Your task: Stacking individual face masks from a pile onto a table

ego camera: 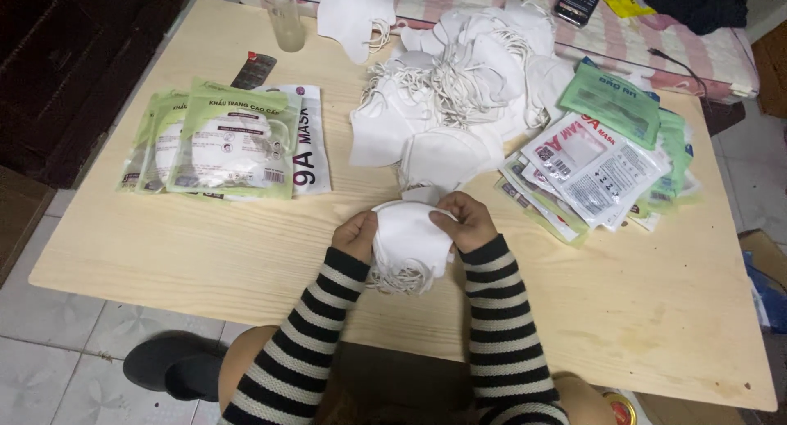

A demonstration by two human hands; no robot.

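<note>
A: What do the hands hold?
B: Both grip one small stack of white masks [410,240] over the table [164,253]. The left hand [357,236] clasps the stack's left edge with fingers curled around it; the right hand [469,222] pinches the upper right edge. Ear loops dangle from the bottom of the stack, between the striped sleeves [492,310].

A: And where is that stack, going by the mask pile?
B: Just on the near side of the pile [459,89], close to the person. The pile is loose white masks with tangled loops, spreading toward the table's far edge.

A: What lies left of the pile?
B: Filled green packs [221,142] overlapping each other, with a white pack under them. A glass [285,19] stands beyond the pile's left end, and a dark blister strip [252,68] lies near it.

A: Right of the pile?
B: A fan of flat empty bags [598,167], white and green, touching the pile's edge. Past the pile, off the table, a phone [580,0] rests on a striped mattress [705,52]
</note>
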